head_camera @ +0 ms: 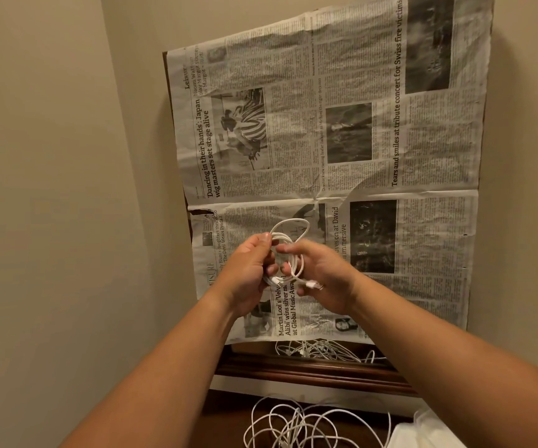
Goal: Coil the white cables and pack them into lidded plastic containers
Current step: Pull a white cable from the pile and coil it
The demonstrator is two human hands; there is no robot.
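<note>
A white cable (290, 232) is wound into a small coil and held up in front of me, over the newspaper. My left hand (248, 270) pinches the coil's left side. My right hand (322, 276) grips its right side, with a white plug end sticking out near the fingers. A loose tangle of white cables (296, 425) lies on the dark wood below my arms. Another bunch of white cables (322, 349) shows just under the newspaper's lower edge. A translucent plastic container (422, 431) peeks in at the bottom right.
A large sheet of newspaper (374, 140) covers a dark wooden surface (309, 370) set against beige walls (51, 189). The wall corner stands close on the left.
</note>
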